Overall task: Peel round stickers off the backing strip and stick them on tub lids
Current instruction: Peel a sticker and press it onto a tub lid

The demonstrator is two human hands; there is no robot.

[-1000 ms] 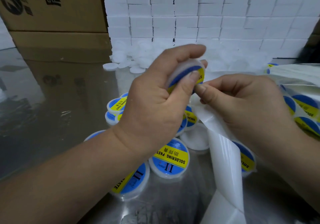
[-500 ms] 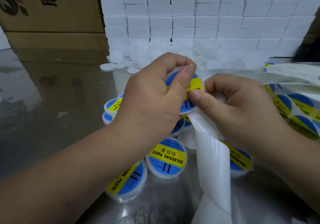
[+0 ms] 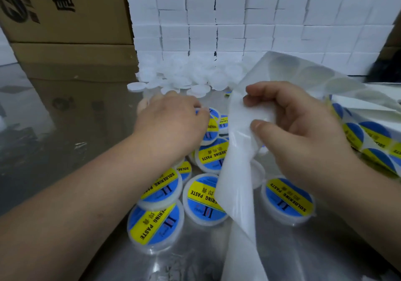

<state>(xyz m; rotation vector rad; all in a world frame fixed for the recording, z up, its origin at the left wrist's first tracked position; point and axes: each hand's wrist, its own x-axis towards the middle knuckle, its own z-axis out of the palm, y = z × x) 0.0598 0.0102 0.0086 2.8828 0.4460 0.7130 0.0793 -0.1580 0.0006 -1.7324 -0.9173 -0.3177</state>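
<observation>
Backing strip (image 3: 235,180), pinched by the right hand (image 3: 303,133), is best held taut below that pinch while the left hand (image 3: 171,126), grip unclear, hovers near bare lids (image 3: 135,86).

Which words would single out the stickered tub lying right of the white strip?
Find the long white backing strip hanging from the right hand down the middle of the shiny table. Just right of it, below that wrist, sits one tub with a blue-and-yellow sticker. The other stickered tubs crowd on the strip's left; this one lies alone in plain view.
</observation>
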